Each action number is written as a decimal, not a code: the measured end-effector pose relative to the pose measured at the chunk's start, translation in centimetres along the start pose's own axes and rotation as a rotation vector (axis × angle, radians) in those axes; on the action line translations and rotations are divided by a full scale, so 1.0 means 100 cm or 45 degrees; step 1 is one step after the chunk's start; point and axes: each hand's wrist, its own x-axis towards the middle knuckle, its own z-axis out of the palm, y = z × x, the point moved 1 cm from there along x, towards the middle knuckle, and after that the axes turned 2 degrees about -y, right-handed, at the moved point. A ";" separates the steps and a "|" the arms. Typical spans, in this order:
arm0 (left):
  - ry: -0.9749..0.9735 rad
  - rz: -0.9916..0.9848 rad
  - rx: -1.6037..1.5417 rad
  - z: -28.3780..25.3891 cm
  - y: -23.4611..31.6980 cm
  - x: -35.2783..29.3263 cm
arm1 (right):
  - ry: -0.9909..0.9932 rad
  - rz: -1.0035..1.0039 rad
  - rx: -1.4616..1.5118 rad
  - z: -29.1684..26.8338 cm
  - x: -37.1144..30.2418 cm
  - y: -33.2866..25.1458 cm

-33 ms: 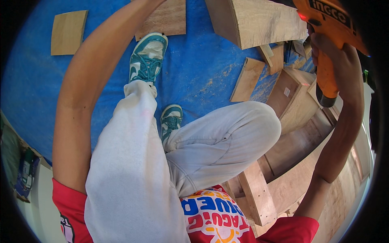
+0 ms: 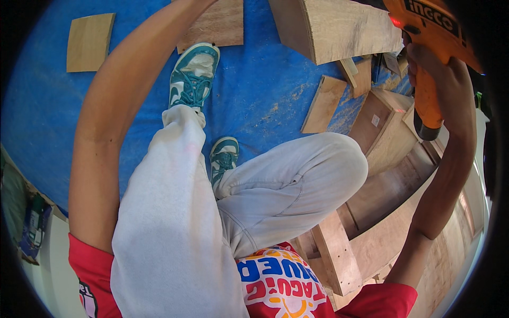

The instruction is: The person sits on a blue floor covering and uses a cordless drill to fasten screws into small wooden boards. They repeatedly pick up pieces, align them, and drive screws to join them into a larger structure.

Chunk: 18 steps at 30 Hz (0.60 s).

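My right hand (image 2: 450,85) is shut around the grip of an orange power drill (image 2: 424,32) at the upper right, raised over a curved wooden frame (image 2: 382,201). A large plywood piece (image 2: 339,26) lies just left of the drill. My left arm (image 2: 111,116) stretches up along the left side toward a plywood board (image 2: 222,24) at the top. The left hand itself is cut off by the frame's top edge. I sit on the floor in grey trousers, with teal and white shoes (image 2: 191,74) on a blue tarp (image 2: 270,95).
Loose plywood offcuts lie on the tarp: a square one (image 2: 89,41) at the upper left and a narrow one (image 2: 323,103) near my right knee. Several small scraps (image 2: 366,71) sit by the wooden frame. A slat with small holes (image 2: 339,254) lies by my hip.
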 end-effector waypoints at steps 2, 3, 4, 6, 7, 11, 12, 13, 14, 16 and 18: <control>-0.005 0.000 0.008 0.001 0.000 -0.001 | -0.001 -0.004 -0.019 0.001 0.000 0.000; -0.006 -0.002 0.007 0.001 0.000 -0.001 | 0.000 -0.003 -0.032 0.001 0.001 0.000; -0.007 -0.004 0.007 0.001 0.000 -0.001 | -0.003 -0.004 -0.044 0.001 0.001 0.000; 0.004 -0.001 -0.022 0.000 0.001 -0.001 | -0.004 -0.002 -0.067 0.000 0.002 0.001; 0.009 0.000 -0.036 0.000 0.000 -0.001 | 0.000 -0.002 -0.085 0.000 0.002 0.003; 0.004 0.010 -0.024 -0.002 0.001 0.002 | -0.008 -0.038 -0.096 -0.002 0.005 0.014; 0.015 0.003 -0.013 -0.003 0.001 0.003 | -0.015 -0.043 -0.098 -0.002 0.006 0.016; 0.026 -0.005 -0.002 -0.003 0.001 0.003 | -0.023 -0.048 -0.098 -0.003 0.008 0.017; 0.009 -0.006 0.003 -0.004 0.001 0.003 | -0.021 -0.049 -0.102 -0.003 0.008 0.017; -0.026 -0.007 0.012 -0.005 0.001 0.004 | -0.011 -0.046 -0.113 0.001 0.009 0.012; -0.005 -0.003 0.058 -0.006 0.002 0.004 | -0.004 -0.048 -0.129 0.007 0.008 0.000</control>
